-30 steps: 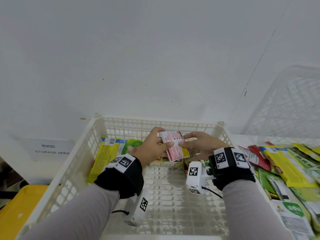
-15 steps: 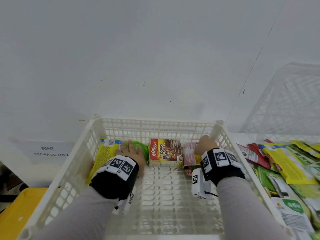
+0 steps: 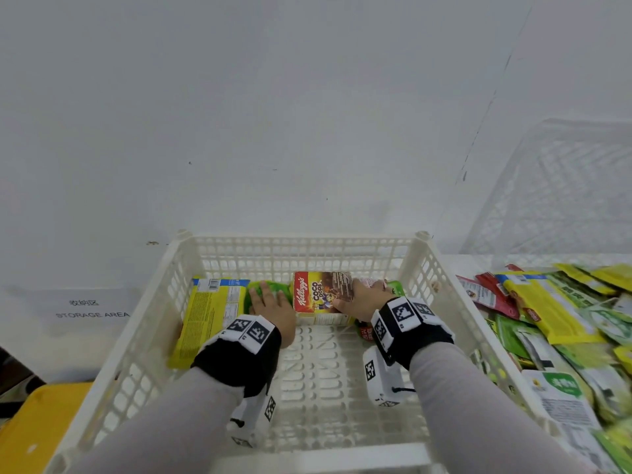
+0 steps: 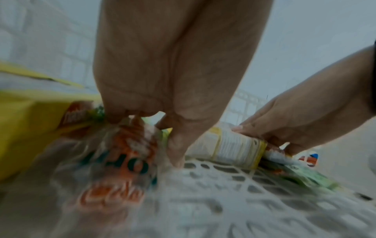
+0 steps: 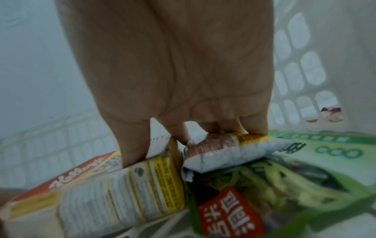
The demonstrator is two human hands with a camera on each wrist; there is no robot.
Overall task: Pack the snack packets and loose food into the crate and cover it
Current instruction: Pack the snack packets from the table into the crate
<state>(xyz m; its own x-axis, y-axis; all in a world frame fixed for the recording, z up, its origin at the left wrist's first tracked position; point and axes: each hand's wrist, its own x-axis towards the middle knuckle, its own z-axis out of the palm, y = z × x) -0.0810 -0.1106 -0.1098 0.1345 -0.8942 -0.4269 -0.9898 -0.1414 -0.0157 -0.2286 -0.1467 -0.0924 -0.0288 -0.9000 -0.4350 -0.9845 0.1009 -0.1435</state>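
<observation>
Both forearms reach fwd into the white crate (image 3: 154, 323), wrists w/ black bands, hands down at its far wall. Left hand (image 3: 270, 306) lies palm-down on a green packet (image 3: 273, 289) near the far-left corner, fingers straight and spread a little, pressing flat, nothing gripped (left wrist view is blurred but shows the fingertips bearing down on a white-and-orange packet (image 4: 122, 161) on the crate floor). Just left of it a yellow packet (image 3: 208, 319) leans along the left wall. Right hand (image 3: 362, 302) sits at the right end of the Coco Pops box (image 3: 321, 295), which lies mid-way along the far wall; in the right wrist view the thumb (image 5: 134, 145) presses on the box's near edge while the other fingers point down onto a small white-and-brown packet (image 5: 230, 151) just beside the box, fingers mostly straight, not wrapped round either. That small packet rests on a green packet with red label (image 5: 284, 177) in the far-right corner. Outside the crate, past its right wall, a heap of loose snack packets (image 3: 554, 313) (yellow, green, red) covers the table; a second white crate (image 3: 564, 200) stands behind the heap against the wall.
</observation>
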